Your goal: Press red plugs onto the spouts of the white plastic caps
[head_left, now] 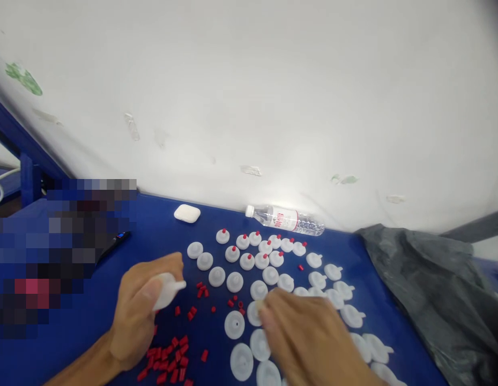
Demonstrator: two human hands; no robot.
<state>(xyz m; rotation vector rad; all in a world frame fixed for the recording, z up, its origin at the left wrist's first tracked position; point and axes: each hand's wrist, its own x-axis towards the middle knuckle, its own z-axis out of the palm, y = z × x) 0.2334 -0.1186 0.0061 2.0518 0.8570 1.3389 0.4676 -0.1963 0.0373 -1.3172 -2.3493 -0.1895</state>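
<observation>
My left hand (pixel 138 305) is closed around a white nozzle cap (pixel 167 291), a round disc whose thin spout points right. Over the rows of caps, my right hand (pixel 309 327) has its fingers pressed together. Its fingertips are at the edge of a white cap (pixel 253 314) lying on the table; whether anything is pinched in them is hidden. Loose red tips (pixel 164 358) lie in a heap below my left hand, and several more are scattered between the hands. Farther back, several white caps carry red tips on their spouts, such as one cap (pixel 232 254).
On the blue table (pixel 152 214), a clear plastic bottle (pixel 284 219) lies against the white wall. A white oval object (pixel 187 213) sits left of it. Dark grey plastic sheeting (pixel 425 284) covers the right side. More plain caps (pixel 352 316) spread to the right. The left side is pixelated.
</observation>
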